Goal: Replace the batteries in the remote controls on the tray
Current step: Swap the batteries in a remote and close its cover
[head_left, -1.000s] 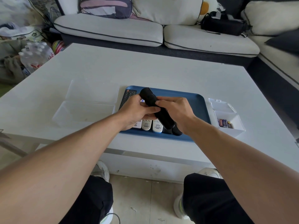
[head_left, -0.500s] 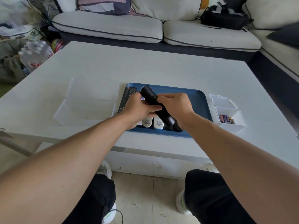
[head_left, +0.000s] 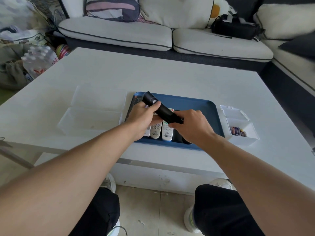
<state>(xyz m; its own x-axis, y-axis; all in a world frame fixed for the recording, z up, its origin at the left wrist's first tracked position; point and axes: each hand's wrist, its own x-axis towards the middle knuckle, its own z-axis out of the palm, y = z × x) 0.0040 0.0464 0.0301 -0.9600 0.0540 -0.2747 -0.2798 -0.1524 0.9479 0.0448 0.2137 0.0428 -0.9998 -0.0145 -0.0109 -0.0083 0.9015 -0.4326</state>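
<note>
Change: our right hand (head_left: 190,126) has slid from mid-body to the near end of the slim black plastic remote (head_left: 162,110), likely working the battery cover | Hands: left hand (head_left: 144,116) clasps its far half, right pinches its end, above the blue rectangular tray's (head_left: 204,106) near-left corner | Hidden: cover, batteries unseen.

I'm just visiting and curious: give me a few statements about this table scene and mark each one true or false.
1. Both hands hold a black remote above the tray. True.
2. The tray is red. False: it is blue.
3. The batteries sit in a small white box right of the tray. True.
4. The clear bin left of the tray is full of remotes. False: no remotes are in it.
5. White remotes lie on the tray. True.
</note>
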